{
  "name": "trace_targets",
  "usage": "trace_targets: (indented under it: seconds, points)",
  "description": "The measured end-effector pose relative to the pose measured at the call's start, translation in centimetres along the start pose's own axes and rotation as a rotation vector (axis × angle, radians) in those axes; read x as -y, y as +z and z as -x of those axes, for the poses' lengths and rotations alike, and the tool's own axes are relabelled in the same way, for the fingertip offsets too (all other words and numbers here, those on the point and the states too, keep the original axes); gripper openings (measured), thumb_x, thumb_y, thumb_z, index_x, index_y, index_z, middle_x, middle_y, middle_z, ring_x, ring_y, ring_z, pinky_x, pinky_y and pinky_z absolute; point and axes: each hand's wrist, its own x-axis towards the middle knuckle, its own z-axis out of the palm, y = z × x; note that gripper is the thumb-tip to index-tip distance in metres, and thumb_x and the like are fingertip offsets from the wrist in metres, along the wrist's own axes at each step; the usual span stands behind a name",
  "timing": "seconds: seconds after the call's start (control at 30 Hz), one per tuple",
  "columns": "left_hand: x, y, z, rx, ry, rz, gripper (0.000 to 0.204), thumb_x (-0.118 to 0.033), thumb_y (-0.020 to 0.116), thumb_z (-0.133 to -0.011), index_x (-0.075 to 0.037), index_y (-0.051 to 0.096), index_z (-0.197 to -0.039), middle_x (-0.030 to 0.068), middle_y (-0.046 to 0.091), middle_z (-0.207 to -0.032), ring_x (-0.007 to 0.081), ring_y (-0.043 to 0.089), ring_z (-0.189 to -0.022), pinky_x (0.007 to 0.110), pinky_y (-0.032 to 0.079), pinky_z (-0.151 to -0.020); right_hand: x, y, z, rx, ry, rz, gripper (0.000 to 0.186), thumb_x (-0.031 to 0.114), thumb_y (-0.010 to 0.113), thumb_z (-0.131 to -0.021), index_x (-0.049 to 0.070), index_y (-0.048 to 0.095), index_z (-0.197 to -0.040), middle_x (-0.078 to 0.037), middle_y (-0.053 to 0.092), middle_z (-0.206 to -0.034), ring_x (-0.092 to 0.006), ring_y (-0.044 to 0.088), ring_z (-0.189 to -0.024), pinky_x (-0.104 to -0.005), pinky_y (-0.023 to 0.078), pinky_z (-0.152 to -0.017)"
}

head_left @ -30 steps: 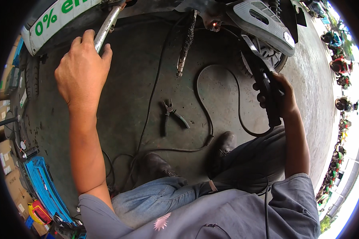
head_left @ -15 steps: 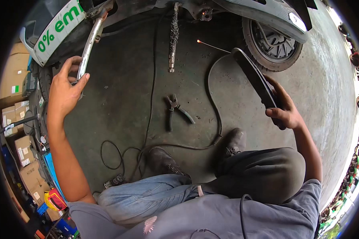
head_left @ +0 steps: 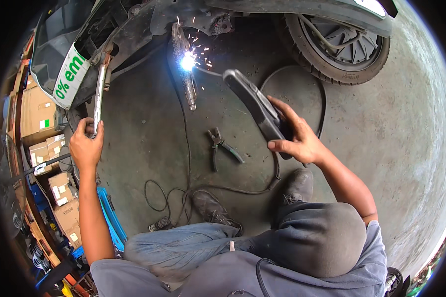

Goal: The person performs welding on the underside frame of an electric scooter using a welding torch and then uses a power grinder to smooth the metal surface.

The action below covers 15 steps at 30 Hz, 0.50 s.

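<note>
My left hand (head_left: 86, 141) grips the lower end of a silver metal tube (head_left: 100, 91) that hangs from the vehicle's underside at the upper left. My right hand (head_left: 300, 136) is closed on a black welding electrode holder (head_left: 248, 101), angled up toward the middle. Its thin rod (head_left: 208, 71) reaches a bright blue-white arc (head_left: 187, 61), with orange sparks, on a crusted metal bar (head_left: 190, 91) hanging beneath the vehicle; the glare hides the contact point. Pliers (head_left: 220, 148) lie with spread handles on the floor between my hands.
A two-wheeled vehicle's body (head_left: 153, 15) spans the top, with a wheel (head_left: 339, 47) at upper right and a lettered panel (head_left: 69, 79) at upper left. Black cables (head_left: 223, 188) snake across the concrete floor (head_left: 391, 163) around my shoes. Cardboard boxes (head_left: 37, 111) and blue items (head_left: 109, 215) line the left.
My right hand has moved left, and the rod's tip has gone from a small glow to a bright sparking arc on the hanging bar. The view has shifted, bringing more of the wheel into sight.
</note>
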Motion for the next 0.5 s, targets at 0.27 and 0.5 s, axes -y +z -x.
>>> trace_targets:
  seconds: [0.27,0.5]
  points:
    - [0.2,0.1,0.1,-0.021,0.011,0.018,0.026,-0.034,0.075,-0.086,-0.012,0.071,-0.097,0.0053,0.069,-0.072,0.0307,0.068,-0.069,0.042,0.051,-0.065,-2.9,-0.2,2.0,0.012,0.007,-0.099,0.101,0.034,0.080,-0.070,0.007,0.033,-0.155,-0.027,0.059,-0.134,-0.0391,0.059,-0.123,-0.0452,0.043,-0.106]
    - [0.3,0.1,-0.1,-0.025,0.040,0.015,0.025,-0.033,0.076,-0.085,-0.011,0.071,-0.096,0.0051,0.069,-0.072,0.0289,0.068,-0.067,0.041,0.051,-0.064,0.6,-0.8,-2.3,0.019,-0.039,-0.131,0.101,0.035,0.080,-0.072,0.005,0.032,-0.155,-0.027,0.055,-0.138,-0.0390,0.056,-0.126,-0.0454,0.041,-0.108]
